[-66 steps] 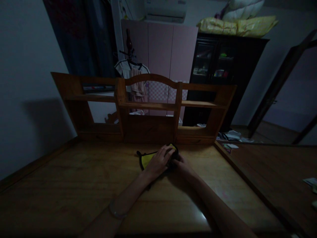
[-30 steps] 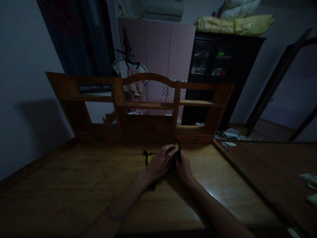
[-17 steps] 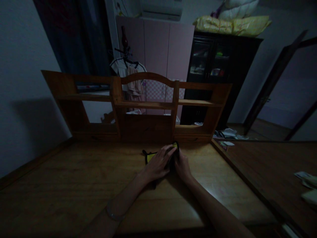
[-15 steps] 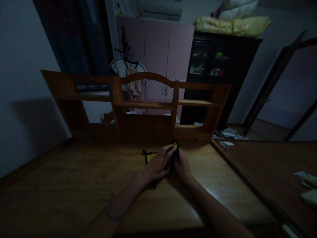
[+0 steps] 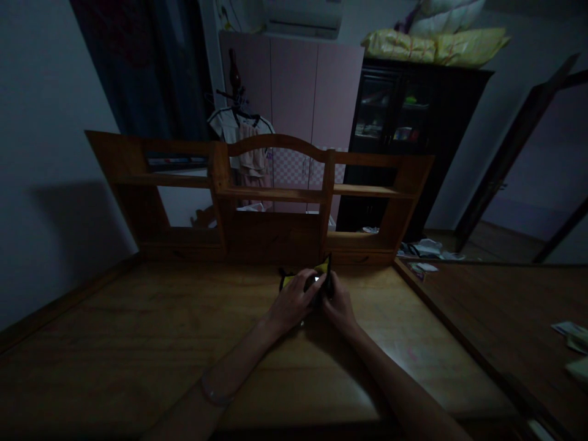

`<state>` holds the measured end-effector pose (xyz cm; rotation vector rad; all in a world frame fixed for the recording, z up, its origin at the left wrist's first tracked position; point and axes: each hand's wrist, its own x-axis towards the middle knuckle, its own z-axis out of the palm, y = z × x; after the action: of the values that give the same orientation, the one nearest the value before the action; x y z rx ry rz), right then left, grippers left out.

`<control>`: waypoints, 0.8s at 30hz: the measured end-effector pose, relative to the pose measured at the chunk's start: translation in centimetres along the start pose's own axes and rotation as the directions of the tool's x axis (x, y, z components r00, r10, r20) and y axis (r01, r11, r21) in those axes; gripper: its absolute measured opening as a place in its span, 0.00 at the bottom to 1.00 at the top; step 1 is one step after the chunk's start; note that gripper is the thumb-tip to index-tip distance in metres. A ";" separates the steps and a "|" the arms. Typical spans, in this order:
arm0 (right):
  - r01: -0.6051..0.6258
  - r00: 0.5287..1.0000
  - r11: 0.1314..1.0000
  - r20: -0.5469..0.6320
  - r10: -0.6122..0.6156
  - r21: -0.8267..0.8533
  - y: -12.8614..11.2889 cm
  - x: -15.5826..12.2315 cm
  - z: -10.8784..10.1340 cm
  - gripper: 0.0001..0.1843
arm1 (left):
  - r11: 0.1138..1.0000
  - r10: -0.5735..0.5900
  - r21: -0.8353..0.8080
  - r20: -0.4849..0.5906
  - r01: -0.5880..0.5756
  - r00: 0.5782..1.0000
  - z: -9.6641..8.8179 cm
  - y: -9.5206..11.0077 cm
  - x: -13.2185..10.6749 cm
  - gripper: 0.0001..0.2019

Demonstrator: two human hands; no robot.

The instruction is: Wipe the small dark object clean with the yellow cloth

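A yellow cloth (image 5: 323, 267) with black edging is bunched between my two hands above the wooden desk (image 5: 160, 343). My left hand (image 5: 291, 304) curls over it from the left, and a corner of the cloth pokes out behind my knuckles. My right hand (image 5: 340, 306) grips the right side, where a dark-edged flap stands up. Between my fingers something dark shows a small bright white spot; my hands and the cloth hide most of it, and I cannot make out what it is. A clear bangle circles my left wrist.
A wooden shelf unit (image 5: 275, 195) with small drawers rises along the desk's back edge. To the right lies a lower brown surface (image 5: 496, 306) with papers on it. Behind stand a pink wardrobe (image 5: 294, 92), a dark cabinet (image 5: 445, 122) and a rack of hung clothes (image 5: 248, 141).
The cloth's left part has drawn in towards my hands and its right flap stands up higher. A bright white spot now shows between my fingers. The view has shifted slightly.
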<state>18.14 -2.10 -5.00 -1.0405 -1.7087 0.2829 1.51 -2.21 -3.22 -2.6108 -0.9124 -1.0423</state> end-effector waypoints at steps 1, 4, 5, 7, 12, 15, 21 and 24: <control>0.002 1.000 1.000 0.004 -0.002 0.007 0.0 0.0 0.0 0.24 | 1.000 0.001 -0.005 0.009 -0.001 1.000 0.0 0.0 0.0 0.39; 0.004 1.000 1.000 0.008 -0.004 0.011 0.2 -0.1 0.1 0.26 | 1.000 0.007 -0.021 0.029 -0.006 1.000 -0.1 0.1 0.1 0.40; 0.002 1.000 1.000 0.011 -0.002 0.010 0.2 -0.1 0.1 0.27 | 1.000 0.010 -0.024 0.033 -0.009 0.999 -0.2 0.2 0.2 0.41; 0.001 1.000 1.000 0.013 -0.001 0.011 0.3 -0.2 0.2 0.27 | 1.000 0.009 -0.027 0.038 -0.008 0.999 -0.2 0.2 0.2 0.41; -0.003 1.000 1.000 0.009 0.002 0.009 0.5 -0.1 0.4 0.25 | 0.999 -0.021 -0.043 0.061 0.024 0.998 -0.1 0.3 0.2 0.44; -0.004 1.000 1.000 0.002 0.003 0.008 0.6 -0.1 0.5 0.26 | 0.998 -0.029 -0.056 0.049 0.031 0.998 -0.1 0.5 0.1 0.43; -0.014 1.000 1.000 0.007 0.014 -0.017 0.5 -0.1 0.4 0.25 | 0.997 -0.034 -0.069 0.047 0.037 0.998 -0.2 0.7 0.1 0.41; -0.018 1.000 1.000 0.016 0.018 0.007 0.3 -0.1 0.3 0.24 | 0.995 -0.037 -0.089 0.044 0.040 0.998 -0.4 0.7 0.1 0.41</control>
<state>18.00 -1.88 -5.38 -1.0518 -1.7124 0.3095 1.78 -2.87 -2.81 -2.7086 -0.9500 -1.0652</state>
